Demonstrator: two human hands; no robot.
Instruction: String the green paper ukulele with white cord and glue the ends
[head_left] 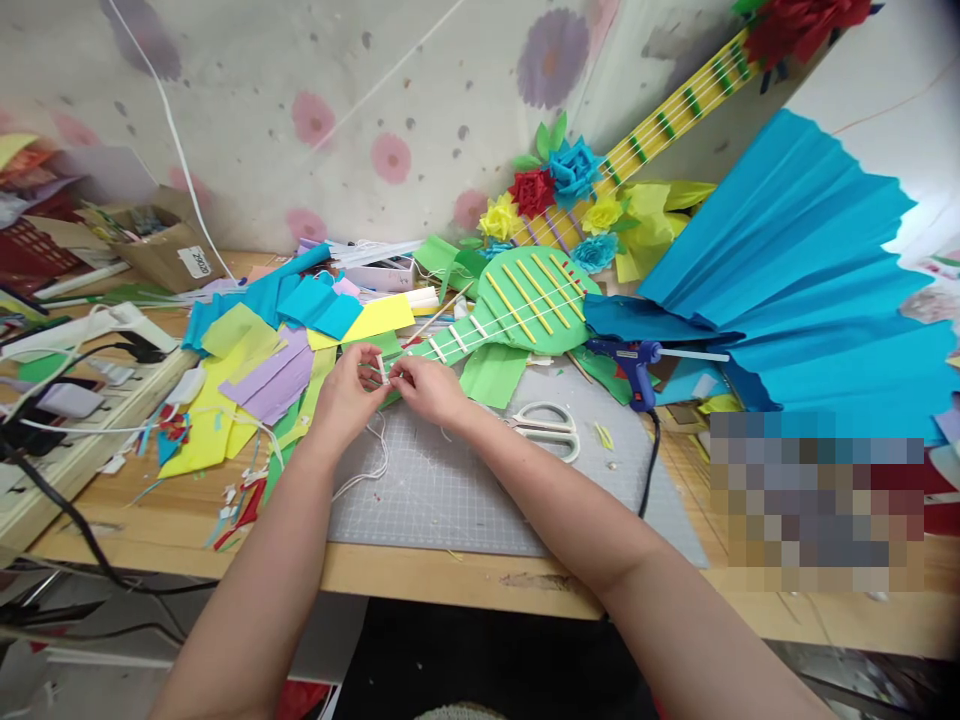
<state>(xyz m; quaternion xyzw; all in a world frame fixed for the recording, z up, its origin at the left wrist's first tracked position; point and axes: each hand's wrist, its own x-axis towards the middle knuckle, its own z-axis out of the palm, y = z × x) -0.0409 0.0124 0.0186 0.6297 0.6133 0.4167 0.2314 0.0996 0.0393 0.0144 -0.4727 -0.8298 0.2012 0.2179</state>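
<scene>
A green paper guitar [525, 305] with yellow strips and white strings lies across the grey cutting mat [450, 490]. Both hands meet at the end of its neck. My left hand [346, 392] pinches a small white piece at the neck's tip, fingers closed. My right hand [429, 388] is closed too, pinching the white strings beside it. Loose white string [373, 462] trails down over the mat below my left wrist.
White scissors [547, 428] lie on the mat to the right. A blue glue gun [634, 365] rests beyond them, its black cord running off the table. Coloured paper scraps [255, 370] cover the left side. A big blue paper fan [810, 280] fills the right.
</scene>
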